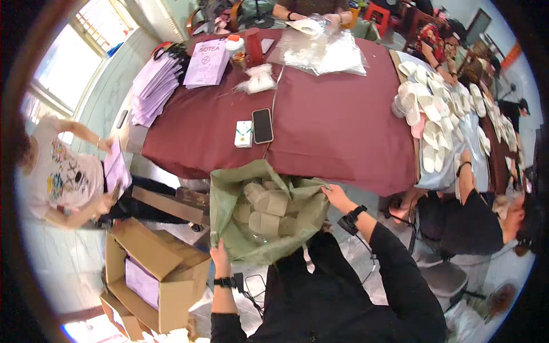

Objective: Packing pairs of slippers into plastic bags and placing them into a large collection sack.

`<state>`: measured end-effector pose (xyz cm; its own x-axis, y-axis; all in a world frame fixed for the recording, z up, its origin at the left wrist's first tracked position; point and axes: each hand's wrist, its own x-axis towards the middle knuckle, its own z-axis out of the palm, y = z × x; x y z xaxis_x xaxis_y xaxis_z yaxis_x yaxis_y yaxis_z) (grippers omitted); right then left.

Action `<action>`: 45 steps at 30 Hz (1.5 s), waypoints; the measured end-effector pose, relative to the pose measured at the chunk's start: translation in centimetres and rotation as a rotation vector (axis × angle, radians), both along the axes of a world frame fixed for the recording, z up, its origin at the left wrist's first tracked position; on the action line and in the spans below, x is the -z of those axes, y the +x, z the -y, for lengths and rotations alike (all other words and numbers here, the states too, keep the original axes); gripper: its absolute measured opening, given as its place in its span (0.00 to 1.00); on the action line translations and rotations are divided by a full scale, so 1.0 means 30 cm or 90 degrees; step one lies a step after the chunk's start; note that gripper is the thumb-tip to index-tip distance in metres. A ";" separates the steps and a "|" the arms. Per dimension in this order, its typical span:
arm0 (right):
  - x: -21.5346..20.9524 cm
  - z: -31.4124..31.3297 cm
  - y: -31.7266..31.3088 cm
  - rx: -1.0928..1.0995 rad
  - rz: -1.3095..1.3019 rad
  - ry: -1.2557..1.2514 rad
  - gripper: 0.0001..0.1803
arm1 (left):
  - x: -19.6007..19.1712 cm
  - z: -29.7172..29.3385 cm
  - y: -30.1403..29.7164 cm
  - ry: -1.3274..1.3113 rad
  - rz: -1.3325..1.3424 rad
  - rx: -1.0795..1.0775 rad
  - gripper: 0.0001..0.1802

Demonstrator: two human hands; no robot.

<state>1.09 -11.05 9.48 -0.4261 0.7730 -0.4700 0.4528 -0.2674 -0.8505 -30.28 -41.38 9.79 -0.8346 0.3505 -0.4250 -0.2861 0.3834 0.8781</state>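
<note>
A large green woven sack point(229, 192) hangs open in front of my body, just off the near edge of the table. Several beige slippers point(266, 203) lie heaped inside it; the lower ones are hidden. With its fingers closed, my left hand point(219, 257) grips the sack's rim at the near left corner. On the opposite side, my right hand point(338, 198) pinches the rim near the table edge. Neither hand touches the slippers.
The table point(337, 114) has a red-brown cover, with a phone point(263, 126), a small white box point(243, 134), purple packages point(206, 63) and clear bags point(323, 51) on it. White slippers point(429, 103) cover the right table. An open carton point(150, 274) stands lower left. Other people work around.
</note>
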 end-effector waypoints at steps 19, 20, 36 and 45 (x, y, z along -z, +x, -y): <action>0.269 -0.157 0.097 -0.265 0.081 -0.030 0.19 | -0.064 -0.215 0.452 -0.532 -0.691 0.382 0.39; 0.259 -0.141 0.065 -0.264 0.074 -0.034 0.18 | -0.022 -0.212 0.469 -0.418 -0.598 0.567 0.41; 0.145 -0.040 -0.005 -0.362 0.217 0.055 0.23 | 0.171 -0.025 0.616 -0.646 -0.439 0.890 0.39; 0.131 -0.013 -0.103 -0.426 0.098 0.099 0.25 | 0.178 0.048 0.509 -0.670 -0.394 0.858 0.15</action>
